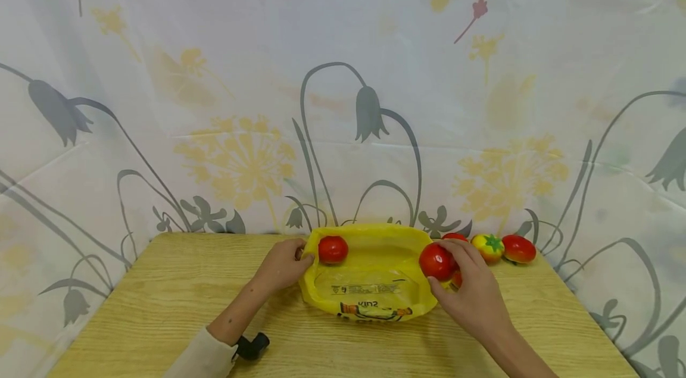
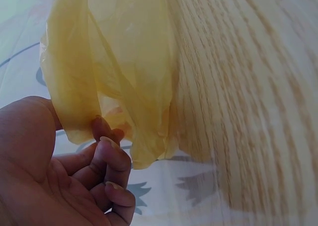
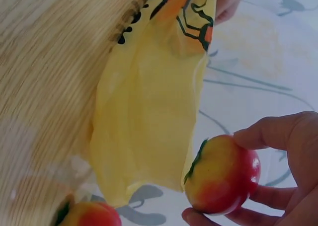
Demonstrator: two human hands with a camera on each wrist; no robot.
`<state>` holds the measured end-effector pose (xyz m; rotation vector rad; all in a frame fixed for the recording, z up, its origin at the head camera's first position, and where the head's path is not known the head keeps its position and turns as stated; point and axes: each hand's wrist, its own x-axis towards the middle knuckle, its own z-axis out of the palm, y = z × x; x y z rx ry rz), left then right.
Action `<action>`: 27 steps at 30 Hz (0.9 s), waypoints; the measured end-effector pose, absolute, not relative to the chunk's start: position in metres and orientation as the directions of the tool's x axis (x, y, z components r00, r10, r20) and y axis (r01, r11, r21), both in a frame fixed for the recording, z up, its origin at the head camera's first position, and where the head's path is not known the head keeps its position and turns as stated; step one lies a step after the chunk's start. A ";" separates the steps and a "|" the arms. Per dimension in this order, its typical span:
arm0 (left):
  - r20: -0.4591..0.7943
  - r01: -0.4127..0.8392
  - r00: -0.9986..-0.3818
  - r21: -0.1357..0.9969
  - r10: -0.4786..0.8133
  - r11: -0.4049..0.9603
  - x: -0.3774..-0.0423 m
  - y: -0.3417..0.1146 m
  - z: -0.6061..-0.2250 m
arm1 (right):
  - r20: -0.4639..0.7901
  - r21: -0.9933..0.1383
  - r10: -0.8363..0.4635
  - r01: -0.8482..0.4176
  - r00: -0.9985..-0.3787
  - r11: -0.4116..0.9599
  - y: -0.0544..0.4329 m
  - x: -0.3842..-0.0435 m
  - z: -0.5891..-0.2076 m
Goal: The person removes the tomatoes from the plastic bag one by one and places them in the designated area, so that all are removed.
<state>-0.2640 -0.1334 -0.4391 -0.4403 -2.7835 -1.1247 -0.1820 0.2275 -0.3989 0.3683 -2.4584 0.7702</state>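
Note:
A yellow plastic bag (image 1: 370, 300) with printed lettering stands with its mouth spread wide in the middle of the table. One red tomato (image 1: 333, 249) shows inside, at the left end. My left hand (image 1: 284, 265) pinches the bag's left rim between thumb and fingers. At the opposite end, my right hand (image 1: 477, 291) grips another tomato (image 1: 436, 262) right at the bag's right rim. Seen from the right wrist, this held tomato (image 3: 221, 174) is red and yellow with a green leafy top, and it overlaps the bag's edge there.
Several more tomatoes lie on the right behind my right hand, including a yellowish one (image 1: 488, 247) and a red one (image 1: 518, 249). The wooden table (image 1: 203, 265) ends at a flower-printed cloth backdrop (image 1: 343, 68). A black object (image 1: 253, 346) is by my left wrist.

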 end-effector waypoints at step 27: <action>0.212 0.304 -0.953 0.672 0.218 0.676 -0.262 -0.133 -0.436 | 0.578 -0.419 -0.027 -0.325 -0.816 0.848 0.265 -0.181 -0.399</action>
